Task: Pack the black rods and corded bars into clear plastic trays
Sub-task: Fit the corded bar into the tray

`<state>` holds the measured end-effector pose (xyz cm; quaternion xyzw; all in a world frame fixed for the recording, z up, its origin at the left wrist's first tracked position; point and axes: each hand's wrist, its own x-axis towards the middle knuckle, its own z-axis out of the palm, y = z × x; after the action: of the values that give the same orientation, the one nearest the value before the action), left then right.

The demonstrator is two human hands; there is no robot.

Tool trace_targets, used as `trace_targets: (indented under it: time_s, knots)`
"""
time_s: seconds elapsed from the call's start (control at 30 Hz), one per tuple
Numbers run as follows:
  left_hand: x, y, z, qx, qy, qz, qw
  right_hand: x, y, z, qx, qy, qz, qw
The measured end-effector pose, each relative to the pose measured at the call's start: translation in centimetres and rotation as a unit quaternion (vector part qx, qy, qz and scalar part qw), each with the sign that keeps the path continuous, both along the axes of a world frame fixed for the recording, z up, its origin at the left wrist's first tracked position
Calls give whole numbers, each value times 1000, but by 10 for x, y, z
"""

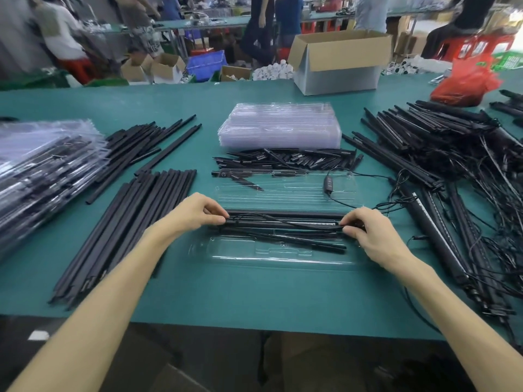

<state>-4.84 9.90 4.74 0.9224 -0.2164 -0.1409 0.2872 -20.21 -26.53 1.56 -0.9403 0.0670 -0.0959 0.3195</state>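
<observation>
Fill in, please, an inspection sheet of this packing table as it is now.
Surface: green table, one long worktop.
Job's things: open clear tray before the person, one corded bar over it; black rods at left; empty tray stack behind; packed trays far left; corded bar pile at right.
Clutter: red bag, cardboard box, short black pieces.
Grippers: left hand and right hand each pinch an end of the corded bar.
Cables: cord with inline controller lies across a second tray; tangled cords at right.
Surroundings: people at other benches, blue crate.
</observation>
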Motion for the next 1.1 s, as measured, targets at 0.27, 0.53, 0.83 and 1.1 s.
trace_targets:
  time_s: [0.27, 0.53, 0.83, 1.1]
  knots:
    - [4, -5, -1, 42, 0, -4, 999, 0, 4, 1, 0, -3, -9, 1000]
    - [9, -8, 2, 79, -8, -11, 997, -1, 3, -3, -6, -15, -7, 1000]
    - [15, -14, 6, 91, 22, -1, 996, 0, 4, 1, 20, -7, -11, 1000]
    - [13, -20, 9, 102, 26, 8, 994, 2, 5, 5, 6, 16, -11, 1000]
